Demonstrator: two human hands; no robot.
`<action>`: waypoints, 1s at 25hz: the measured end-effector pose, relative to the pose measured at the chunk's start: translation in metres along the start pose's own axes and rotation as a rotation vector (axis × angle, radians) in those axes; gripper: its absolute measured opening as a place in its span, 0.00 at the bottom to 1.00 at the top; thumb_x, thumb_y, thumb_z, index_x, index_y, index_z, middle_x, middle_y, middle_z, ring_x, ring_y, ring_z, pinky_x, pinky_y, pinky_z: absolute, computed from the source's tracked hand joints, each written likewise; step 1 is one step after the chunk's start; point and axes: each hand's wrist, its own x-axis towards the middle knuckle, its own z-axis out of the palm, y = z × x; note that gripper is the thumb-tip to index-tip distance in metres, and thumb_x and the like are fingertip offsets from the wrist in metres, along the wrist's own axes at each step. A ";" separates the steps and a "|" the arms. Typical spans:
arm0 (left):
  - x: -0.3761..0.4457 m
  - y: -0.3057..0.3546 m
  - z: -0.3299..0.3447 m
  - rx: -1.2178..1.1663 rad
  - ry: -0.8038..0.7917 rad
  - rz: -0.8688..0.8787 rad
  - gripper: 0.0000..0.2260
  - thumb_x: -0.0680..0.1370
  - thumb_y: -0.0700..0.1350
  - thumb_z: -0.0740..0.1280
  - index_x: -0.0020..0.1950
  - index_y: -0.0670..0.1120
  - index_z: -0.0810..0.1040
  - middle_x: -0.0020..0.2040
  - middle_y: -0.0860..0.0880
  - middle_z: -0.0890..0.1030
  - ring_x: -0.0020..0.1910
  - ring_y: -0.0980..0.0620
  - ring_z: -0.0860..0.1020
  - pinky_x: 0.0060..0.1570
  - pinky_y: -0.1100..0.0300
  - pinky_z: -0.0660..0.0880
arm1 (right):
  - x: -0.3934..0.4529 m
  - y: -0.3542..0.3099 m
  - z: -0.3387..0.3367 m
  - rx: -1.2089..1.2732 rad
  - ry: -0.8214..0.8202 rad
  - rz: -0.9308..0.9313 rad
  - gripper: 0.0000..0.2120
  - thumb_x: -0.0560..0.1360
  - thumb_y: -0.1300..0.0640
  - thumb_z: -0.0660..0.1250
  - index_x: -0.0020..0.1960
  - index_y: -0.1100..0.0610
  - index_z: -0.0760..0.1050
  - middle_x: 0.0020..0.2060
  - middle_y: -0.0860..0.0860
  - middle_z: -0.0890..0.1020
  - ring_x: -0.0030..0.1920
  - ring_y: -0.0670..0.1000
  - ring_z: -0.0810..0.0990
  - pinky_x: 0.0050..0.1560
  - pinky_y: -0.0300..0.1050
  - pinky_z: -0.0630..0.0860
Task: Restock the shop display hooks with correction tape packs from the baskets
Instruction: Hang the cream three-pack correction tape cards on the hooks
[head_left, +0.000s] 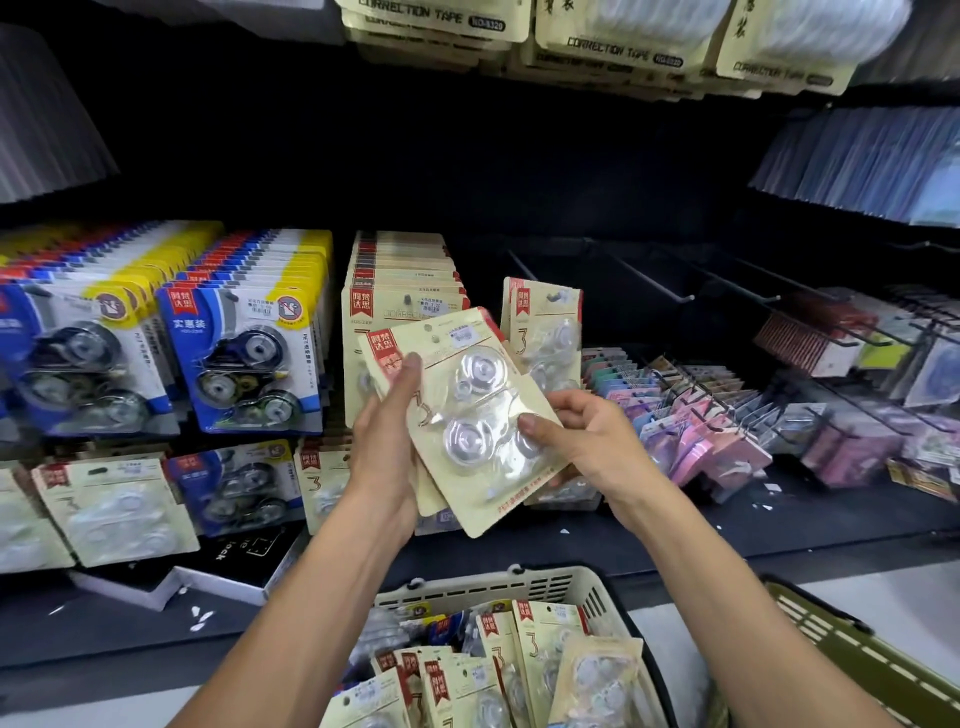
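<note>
I hold a small stack of cream correction tape packs (467, 410) in front of the display. My left hand (387, 447) grips the stack from the left, thumb on the top pack's face. My right hand (582, 441) pinches its right edge, thumb on the clear blister. Behind them a full hook of the same cream packs (405, 291) hangs, and a single cream pack (545, 332) hangs on the hook to its right. A beige basket (519, 587) below my arms holds several more cream packs (524, 670).
Blue and yellow packs (244, 332) fill the hooks at left. Bare black hooks (649, 283) stick out at right above pink and pastel packs (701, 426). An olive basket (852, 654) sits at lower right. Cream packs (608, 41) hang overhead.
</note>
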 end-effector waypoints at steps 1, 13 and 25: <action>0.000 0.001 0.000 -0.012 0.009 -0.009 0.16 0.81 0.54 0.68 0.66 0.49 0.80 0.56 0.46 0.86 0.55 0.44 0.85 0.58 0.40 0.80 | 0.000 0.001 -0.001 0.038 0.027 0.005 0.14 0.74 0.55 0.75 0.57 0.59 0.77 0.46 0.55 0.86 0.38 0.55 0.84 0.31 0.48 0.79; -0.001 0.003 -0.001 0.077 0.212 0.150 0.07 0.86 0.48 0.61 0.53 0.53 0.79 0.44 0.55 0.84 0.33 0.60 0.82 0.30 0.63 0.79 | 0.013 0.013 -0.030 0.164 0.650 -0.049 0.13 0.74 0.50 0.75 0.53 0.46 0.73 0.49 0.50 0.85 0.44 0.57 0.86 0.45 0.65 0.82; -0.003 0.002 0.003 0.122 0.224 0.158 0.09 0.86 0.48 0.61 0.50 0.55 0.79 0.47 0.54 0.84 0.45 0.53 0.82 0.45 0.55 0.80 | 0.012 0.012 -0.025 0.056 0.669 -0.100 0.05 0.72 0.44 0.72 0.45 0.43 0.83 0.48 0.42 0.84 0.52 0.60 0.84 0.50 0.61 0.82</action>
